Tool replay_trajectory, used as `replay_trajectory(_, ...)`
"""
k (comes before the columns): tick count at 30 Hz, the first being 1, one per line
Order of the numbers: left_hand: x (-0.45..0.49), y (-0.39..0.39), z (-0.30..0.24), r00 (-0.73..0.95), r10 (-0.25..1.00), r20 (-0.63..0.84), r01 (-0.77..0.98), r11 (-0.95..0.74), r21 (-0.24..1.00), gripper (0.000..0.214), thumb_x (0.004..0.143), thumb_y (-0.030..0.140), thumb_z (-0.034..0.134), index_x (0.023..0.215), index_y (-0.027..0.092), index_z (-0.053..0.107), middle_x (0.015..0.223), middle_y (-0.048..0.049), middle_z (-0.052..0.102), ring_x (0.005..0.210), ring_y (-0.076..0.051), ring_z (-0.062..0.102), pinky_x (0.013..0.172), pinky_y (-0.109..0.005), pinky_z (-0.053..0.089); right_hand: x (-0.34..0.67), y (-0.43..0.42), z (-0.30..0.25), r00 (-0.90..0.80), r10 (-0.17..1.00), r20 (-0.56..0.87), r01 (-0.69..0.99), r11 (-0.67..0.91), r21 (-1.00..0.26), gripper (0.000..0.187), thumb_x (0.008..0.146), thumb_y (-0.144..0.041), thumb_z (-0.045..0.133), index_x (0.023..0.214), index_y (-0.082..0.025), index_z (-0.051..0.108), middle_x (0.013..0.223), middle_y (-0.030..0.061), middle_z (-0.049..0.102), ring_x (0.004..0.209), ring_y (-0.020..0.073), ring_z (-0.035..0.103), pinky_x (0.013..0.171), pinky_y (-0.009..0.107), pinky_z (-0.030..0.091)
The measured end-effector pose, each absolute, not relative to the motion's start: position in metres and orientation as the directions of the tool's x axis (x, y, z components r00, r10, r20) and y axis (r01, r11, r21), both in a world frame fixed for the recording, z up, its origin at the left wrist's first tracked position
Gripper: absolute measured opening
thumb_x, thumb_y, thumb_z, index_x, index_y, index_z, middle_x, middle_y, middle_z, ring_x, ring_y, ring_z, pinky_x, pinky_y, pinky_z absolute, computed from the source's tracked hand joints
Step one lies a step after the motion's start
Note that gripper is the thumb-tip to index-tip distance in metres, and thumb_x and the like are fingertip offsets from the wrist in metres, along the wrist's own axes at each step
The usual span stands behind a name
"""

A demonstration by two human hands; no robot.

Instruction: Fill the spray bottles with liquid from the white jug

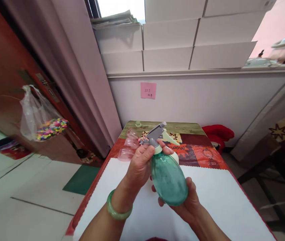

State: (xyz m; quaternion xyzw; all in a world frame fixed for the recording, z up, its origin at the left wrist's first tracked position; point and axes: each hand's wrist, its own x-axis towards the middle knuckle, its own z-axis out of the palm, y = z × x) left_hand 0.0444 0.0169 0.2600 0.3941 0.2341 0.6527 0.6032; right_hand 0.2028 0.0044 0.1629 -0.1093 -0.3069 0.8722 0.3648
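Note:
A green translucent spray bottle [169,179] with a grey trigger head [155,134] and a pale collar is held tilted above the table, its nozzle end pointing away from me. My left hand [141,164], with a green bangle on the wrist, grips the bottle's neck at the collar. Round the bottle's lower body, from beneath and the right, my right hand [190,201] is wrapped. Behind the hands lies a pink clear bottle [127,149]. A pale spray head [169,136] and a whitish rounded thing are partly hidden behind the green bottle.
A white sheet [212,197] covers the near part of the table. At its back left stands a small green cap [138,124]. A pink note [148,90] is stuck on the wall. On the left, a bag of colourful pieces [50,129] hangs from the door.

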Motion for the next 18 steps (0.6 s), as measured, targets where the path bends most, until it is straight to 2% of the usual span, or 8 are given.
replay_trajectory(3,0.050,0.014,0.265,-0.050,0.969,0.243,-0.577,-0.227,0.784,0.031,0.080,0.042,0.089,0.097,0.017,0.079,0.087,-0.0092,0.080,0.104,-0.032,0.076,0.101,-0.047,0.056,0.199,0.002,0.165,-0.462,0.882,0.090,-0.549,-0.205,-0.810,0.097,0.062,-0.073,0.090,0.141,-0.025,0.060,0.135,0.0148,0.070,0.123,0.0392,0.066,0.093,0.050,0.059)
replay_trajectory(5,0.053,0.013,0.267,-0.098,0.971,0.218,-0.557,-0.235,0.796,0.029,0.081,0.040,0.088,0.096,0.017,0.079,0.087,-0.0090,0.080,0.104,-0.031,0.076,0.101,-0.046,0.056,0.196,0.000,0.160,-0.224,0.957,0.185,-0.418,0.077,-0.905,0.099,0.058,-0.064,0.096,0.141,-0.027,0.057,0.139,0.0136,0.066,0.130,0.0409,0.061,0.106,0.055,0.053)
replay_trajectory(7,0.057,0.012,0.267,-0.150,0.970,0.192,-0.555,-0.243,0.795,0.028,0.085,0.042,0.084,0.098,0.018,0.078,0.086,-0.0083,0.080,0.103,-0.030,0.076,0.101,-0.046,0.056,0.192,-0.002,0.153,-0.007,0.950,0.312,-0.238,0.302,-0.923,0.109,0.052,-0.058,0.101,0.145,-0.029,0.051,0.146,0.0138,0.060,0.138,0.0428,0.055,0.114,0.059,0.046)
replay_trajectory(9,0.060,0.012,0.267,-0.179,0.965,0.192,-0.566,-0.260,0.782,0.027,0.088,0.042,0.081,0.101,0.018,0.078,0.086,-0.0076,0.079,0.103,-0.030,0.076,0.100,-0.045,0.057,0.189,-0.003,0.151,0.106,0.925,0.366,-0.194,0.380,-0.904,0.126,0.048,-0.063,0.101,0.152,-0.030,0.040,0.155,0.0160,0.051,0.147,0.0439,0.046,0.118,0.061,0.041)
replay_trajectory(11,0.060,0.014,0.266,-0.170,0.962,0.214,-0.590,-0.273,0.760,0.027,0.089,0.042,0.079,0.101,0.018,0.077,0.086,-0.0071,0.078,0.101,-0.030,0.076,0.098,-0.046,0.057,0.191,-0.001,0.155,0.070,0.970,0.232,-0.378,0.241,-0.894,0.123,0.059,-0.082,0.086,0.157,-0.031,0.032,0.159,0.0173,0.048,0.147,0.0412,0.048,0.113,0.059,0.049)
replay_trajectory(13,0.059,0.016,0.266,-0.141,0.961,0.236,-0.614,-0.272,0.741,0.027,0.090,0.043,0.078,0.102,0.019,0.076,0.086,-0.0070,0.078,0.100,-0.031,0.077,0.098,-0.048,0.057,0.196,0.004,0.162,-0.213,0.977,-0.023,-0.577,-0.144,-0.804,0.103,0.078,-0.094,0.057,0.154,-0.028,0.039,0.152,0.0185,0.058,0.130,0.0360,0.065,0.095,0.051,0.061)
replay_trajectory(16,0.056,0.019,0.266,-0.104,0.962,0.252,-0.615,-0.261,0.744,0.026,0.092,0.043,0.075,0.101,0.019,0.076,0.088,-0.0079,0.077,0.102,-0.032,0.076,0.100,-0.049,0.057,0.207,0.013,0.168,-0.798,0.579,-0.166,-0.425,-0.736,-0.527,0.105,0.079,-0.102,0.030,0.132,-0.017,0.061,0.122,0.0208,0.075,0.076,0.0246,0.078,0.053,0.032,0.061)
replay_trajectory(18,0.054,0.020,0.267,-0.076,0.966,0.249,-0.606,-0.243,0.758,0.025,0.091,0.042,0.075,0.099,0.019,0.077,0.089,-0.0089,0.078,0.104,-0.033,0.076,0.101,-0.050,0.056,0.211,0.015,0.167,-0.925,0.365,-0.108,-0.288,-0.856,-0.430,0.108,0.075,-0.105,0.032,0.123,-0.014,0.066,0.112,0.0196,0.078,0.060,0.0171,0.072,0.040,0.022,0.051)
